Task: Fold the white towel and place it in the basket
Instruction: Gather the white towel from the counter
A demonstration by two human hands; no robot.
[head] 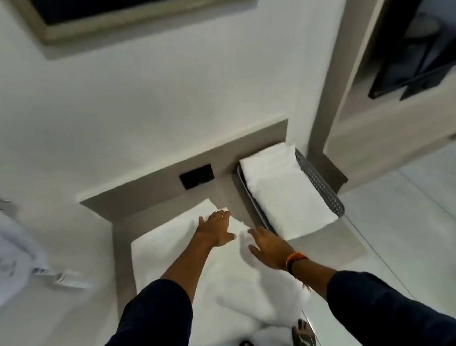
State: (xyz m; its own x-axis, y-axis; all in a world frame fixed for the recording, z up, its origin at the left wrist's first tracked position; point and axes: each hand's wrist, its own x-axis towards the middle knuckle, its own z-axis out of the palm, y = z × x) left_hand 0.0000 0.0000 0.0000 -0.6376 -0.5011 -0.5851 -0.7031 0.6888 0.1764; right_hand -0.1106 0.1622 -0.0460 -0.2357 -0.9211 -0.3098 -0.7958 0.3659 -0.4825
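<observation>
A white towel lies spread on a grey ledge, with its near end hanging over the front edge. My left hand rests flat on the towel near its far right corner, fingers apart. My right hand hovers just right of it over the towel's right edge, fingers spread, with an orange band on the wrist. A grey perforated basket stands at the far right of the ledge. A folded white towel fills the basket and sticks out over its near end.
A black wall socket sits in the grey back panel behind the ledge. White fabric with a printed mark lies at the left. A glass panel edge runs along the right. My sandalled feet show below the towel.
</observation>
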